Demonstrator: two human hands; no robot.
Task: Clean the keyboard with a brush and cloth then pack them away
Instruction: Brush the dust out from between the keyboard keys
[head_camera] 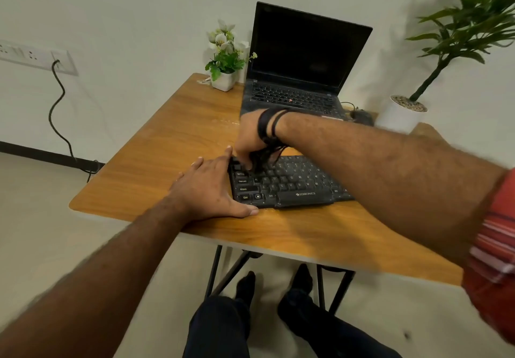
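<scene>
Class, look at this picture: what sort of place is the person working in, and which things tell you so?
Probably a small office or home study corner: an open laptop and a separate keyboard on a wooden folding table, with a wall socket strip.

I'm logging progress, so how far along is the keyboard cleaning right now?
Nothing looks finished yet. In hand: the right hand reaches across and works something dark, probably the brush, on the top left keys of the keyboard, though blur hides the tool itself. The left hand lies flat against the keyboard's left end, steadying it on the table. Left: the remaining keys, the cloth wipe and packing away; no cloth is in view.
</scene>
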